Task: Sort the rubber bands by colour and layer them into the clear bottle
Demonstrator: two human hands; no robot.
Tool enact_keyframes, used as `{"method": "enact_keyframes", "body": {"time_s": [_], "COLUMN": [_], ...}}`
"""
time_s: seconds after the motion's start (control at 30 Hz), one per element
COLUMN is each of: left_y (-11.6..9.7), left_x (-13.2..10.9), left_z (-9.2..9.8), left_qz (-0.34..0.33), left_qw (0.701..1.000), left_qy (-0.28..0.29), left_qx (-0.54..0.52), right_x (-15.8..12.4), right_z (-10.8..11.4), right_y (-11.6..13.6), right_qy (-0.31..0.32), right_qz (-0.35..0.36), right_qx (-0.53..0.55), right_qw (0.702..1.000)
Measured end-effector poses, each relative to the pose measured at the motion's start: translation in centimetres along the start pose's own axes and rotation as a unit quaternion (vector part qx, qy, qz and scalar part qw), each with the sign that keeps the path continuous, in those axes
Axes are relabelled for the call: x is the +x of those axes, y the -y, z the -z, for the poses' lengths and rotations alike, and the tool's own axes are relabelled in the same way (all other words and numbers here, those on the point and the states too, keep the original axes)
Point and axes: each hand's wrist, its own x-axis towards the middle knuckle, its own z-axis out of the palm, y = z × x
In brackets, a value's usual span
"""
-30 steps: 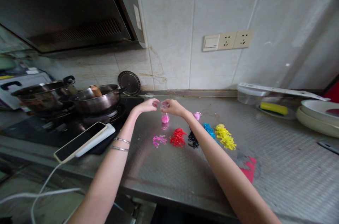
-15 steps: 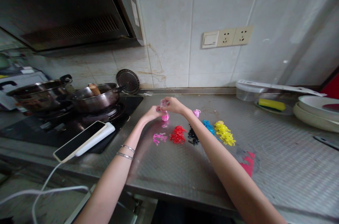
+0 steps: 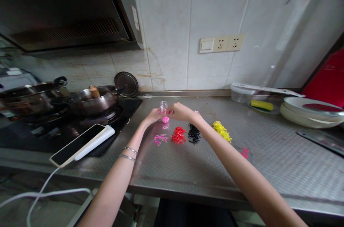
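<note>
Both my hands meet over the steel counter [image 3: 188, 162] behind small heaps of tiny elastic bands. My left hand [image 3: 153, 115] has its fingers curled round the lower part of a small clear bottle [image 3: 163, 105] that stands upright with pink bands [image 3: 165, 119] in its base. My right hand [image 3: 180, 111] is pinched beside the bottle; what its fingers hold is too small to make out. In front lie loose pink bands [image 3: 160, 138], a red heap [image 3: 178, 135], a black heap [image 3: 193, 133] and a yellow heap [image 3: 221, 130].
Two steel pots [image 3: 90, 101] sit on the stove at the left, with a phone [image 3: 77, 144] and its white cable at the stove's front edge. A clear tub [image 3: 243, 93], a yellow sponge [image 3: 259, 105] and white plates [image 3: 311, 111] stand at the right.
My left hand dropped from level with the right to just under the bottle. The bottle came upright. My view has shifted, and my right arm now covers the blue heap.
</note>
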Motion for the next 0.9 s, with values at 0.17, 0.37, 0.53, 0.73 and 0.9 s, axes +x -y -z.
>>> {"method": "enact_keyframes", "body": {"time_s": [0.17, 0.37, 0.53, 0.73, 0.9], "left_y": [0.5, 0.3, 0.5, 0.8, 0.8], "left_x": [0.1, -0.2, -0.2, -0.1, 0.0], "left_z": [-0.2, -0.5, -0.5, -0.6, -0.4], "left_qz": [-0.018, -0.006, -0.008, -0.015, -0.017], "left_qw": [1.0, 0.999, 0.999, 0.998, 0.999], "left_qy": [-0.01, -0.026, -0.028, -0.035, -0.034], "left_qx": [-0.02, -0.018, -0.025, -0.048, -0.038], "right_x": [-1.3, -1.0, -0.7, -0.7, 0.0], "right_z": [-4.0, -5.9, -6.2, -6.7, -4.7], "right_y": [1.5, 2.2, 2.5, 2.2, 1.5], "right_qy": [0.073, 0.132, 0.121, 0.113, 0.047], "right_qz": [0.069, 0.061, 0.08, 0.077, 0.103], "right_qx": [-0.109, -0.165, -0.17, -0.139, 0.02], "right_qw": [0.989, 0.976, 0.975, 0.981, 0.993]}}
